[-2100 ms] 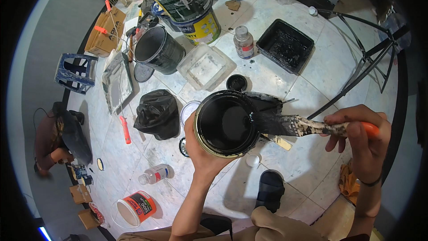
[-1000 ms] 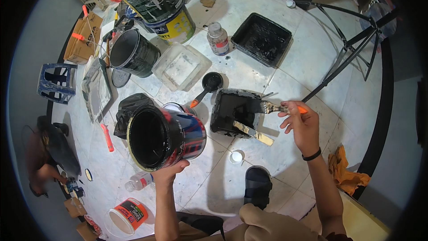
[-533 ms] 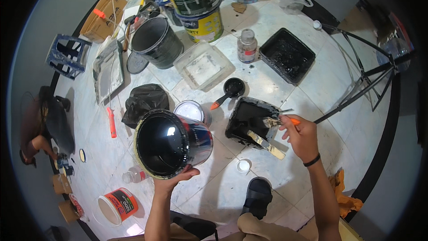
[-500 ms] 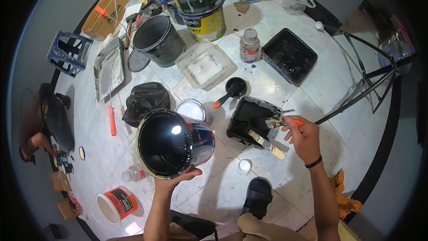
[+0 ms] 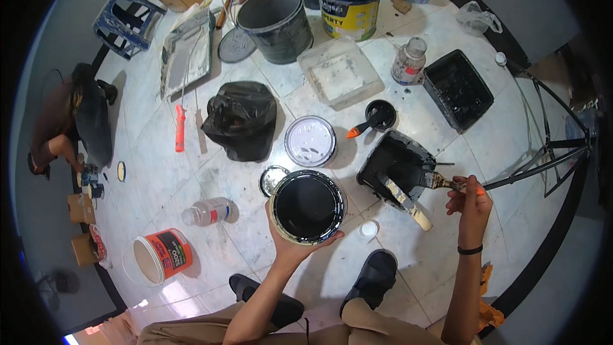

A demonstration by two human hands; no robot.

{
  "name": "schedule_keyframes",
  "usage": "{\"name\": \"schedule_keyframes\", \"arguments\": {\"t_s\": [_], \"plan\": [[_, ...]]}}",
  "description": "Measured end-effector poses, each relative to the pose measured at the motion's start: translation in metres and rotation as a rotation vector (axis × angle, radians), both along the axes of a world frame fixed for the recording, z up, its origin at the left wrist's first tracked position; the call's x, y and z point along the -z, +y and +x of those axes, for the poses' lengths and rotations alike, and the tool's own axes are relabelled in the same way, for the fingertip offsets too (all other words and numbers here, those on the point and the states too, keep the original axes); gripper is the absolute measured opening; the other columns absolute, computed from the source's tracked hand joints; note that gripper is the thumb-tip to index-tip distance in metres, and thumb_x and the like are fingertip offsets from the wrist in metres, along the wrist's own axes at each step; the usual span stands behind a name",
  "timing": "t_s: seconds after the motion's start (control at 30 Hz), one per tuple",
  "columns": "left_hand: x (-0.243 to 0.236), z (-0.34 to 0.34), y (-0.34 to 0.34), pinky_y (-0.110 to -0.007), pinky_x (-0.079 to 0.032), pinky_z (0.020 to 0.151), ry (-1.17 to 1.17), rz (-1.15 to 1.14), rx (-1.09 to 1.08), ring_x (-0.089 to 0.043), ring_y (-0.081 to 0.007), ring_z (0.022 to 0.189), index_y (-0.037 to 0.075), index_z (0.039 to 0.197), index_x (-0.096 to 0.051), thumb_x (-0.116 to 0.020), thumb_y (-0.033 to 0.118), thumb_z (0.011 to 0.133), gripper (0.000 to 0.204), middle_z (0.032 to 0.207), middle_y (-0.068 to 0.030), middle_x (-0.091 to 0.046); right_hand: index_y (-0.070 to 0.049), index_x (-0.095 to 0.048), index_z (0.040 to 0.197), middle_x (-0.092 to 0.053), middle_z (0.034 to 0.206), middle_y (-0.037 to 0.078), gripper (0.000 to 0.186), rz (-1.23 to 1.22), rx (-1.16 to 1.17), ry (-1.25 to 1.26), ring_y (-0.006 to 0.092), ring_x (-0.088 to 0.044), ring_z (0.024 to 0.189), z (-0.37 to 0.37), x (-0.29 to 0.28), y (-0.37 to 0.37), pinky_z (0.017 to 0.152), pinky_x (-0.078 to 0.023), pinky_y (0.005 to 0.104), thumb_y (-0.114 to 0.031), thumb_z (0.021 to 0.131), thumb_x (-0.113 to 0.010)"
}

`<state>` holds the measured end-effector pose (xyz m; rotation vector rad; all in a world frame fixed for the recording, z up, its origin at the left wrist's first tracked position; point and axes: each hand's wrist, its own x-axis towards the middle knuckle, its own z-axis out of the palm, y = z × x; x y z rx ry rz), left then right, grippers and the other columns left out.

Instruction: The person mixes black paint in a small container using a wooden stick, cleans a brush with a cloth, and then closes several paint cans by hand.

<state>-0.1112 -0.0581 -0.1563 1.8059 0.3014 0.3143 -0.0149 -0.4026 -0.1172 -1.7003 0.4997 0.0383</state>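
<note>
My left hand (image 5: pixel 295 252) is wrapped round a paint can (image 5: pixel 340 209) with black paint inside, its open mouth facing up. In my right hand (image 5: pixel 471 211) is a paintbrush (image 5: pixel 439 181) with an orange-tipped handle. Its bristles reach over the black-smeared paint tub (image 5: pixel 363 176). Across that tub's near rim lies a flat, paint-stained tool with a cream handle (image 5: pixel 418 216). A thin metal rod sticks out on its right side. Just beyond my can are a round lid (image 5: pixel 273 179) and a closed can with a pale top (image 5: pixel 310 139).
Around stand a small black cup with a brush (image 5: pixel 363 129), a black tray (image 5: pixel 457 89), a clear plastic tub (image 5: pixel 341 76), a black bag (image 5: pixel 241 121), bottles (image 5: pixel 209 211), an orange bucket (image 5: pixel 175 252) and a metal stand (image 5: pixel 543 160). Another person (image 5: pixel 73 115) crouches at far left.
The can in my left hand has come right and turned from tilted to more upright. My view has shifted. The brush still reaches over the tub.
</note>
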Motion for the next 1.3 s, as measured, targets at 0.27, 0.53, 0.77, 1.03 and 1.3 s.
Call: {"name": "schedule_keyframes", "arguments": {"t_s": [0.27, 0.53, 0.77, 1.03, 1.3], "plan": [[0.054, -0.012, -0.004, -0.045, -0.048, 0.113, 0.014, 0.259, 0.027, -0.059, -0.0290, 0.131, 0.000, 0.146, -0.038, -0.110, 0.040, 0.051, 0.126, 0.141, -0.0160, -0.055, 0.004, -0.073, 0.116, -0.072, 0.079, 0.008, 0.051, -0.013, 0.008, 0.013, 0.0104, -0.065, 0.059, 0.002, -0.004, 0.007, 0.054, -0.052, 0.0243, -0.042, 0.113, -0.052], [0.077, -0.012, 0.000, -0.043, -0.044, 0.117, 0.010, 0.175, -0.022, -0.063, -0.0295, 0.127, -0.001, 0.146, -0.046, -0.109, 0.046, 0.050, 0.125, 0.137, -0.0159, -0.064, 0.004, -0.072, 0.117, -0.072, 0.079, 0.009, 0.051, -0.026, 0.043, 0.005, 0.0118, -0.065, 0.060, -0.002, -0.009, 0.012, 0.055, -0.052, 0.0256, -0.044, 0.112, -0.053], [0.099, -0.016, 0.015, -0.045, -0.041, 0.121, 0.009, 0.164, 0.001, -0.058, -0.0318, 0.138, -0.003, 0.152, -0.042, -0.108, 0.047, 0.049, 0.132, 0.146, -0.0183, -0.061, 0.003, -0.072, 0.116, -0.071, 0.078, 0.008, 0.051, -0.039, 0.077, -0.008, 0.0119, -0.064, 0.060, -0.001, -0.015, 0.013, 0.055, -0.051, 0.0262, -0.045, 0.111, -0.055], [0.097, -0.025, 0.031, -0.046, -0.036, 0.125, -0.023, 0.042, 0.057, -0.047, -0.0379, 0.148, -0.003, 0.160, -0.025, -0.108, 0.048, 0.046, 0.150, 0.163, -0.0269, -0.039, 0.005, -0.071, 0.116, -0.071, 0.077, 0.007, 0.052, 0.011, 0.083, -0.044, 0.0117, -0.063, 0.058, 0.003, -0.027, 0.022, 0.055, -0.050, 0.0255, -0.044, 0.112, -0.055], [0.045, -0.020, 0.093, -0.051, -0.039, 0.116, -0.542, 0.703, 0.021, -0.049, -0.0390, 0.136, -0.002, 0.154, -0.030, -0.087, 0.058, 0.080, 0.111, 0.149, -0.0212, -0.043, 0.007, -0.072, 0.114, -0.071, 0.078, 0.010, 0.050, -0.041, 0.060, -0.143, 0.0119, -0.063, 0.057, -0.004, -0.044, 0.023, 0.055, -0.051, 0.0255, -0.039, 0.113, -0.052]]}}
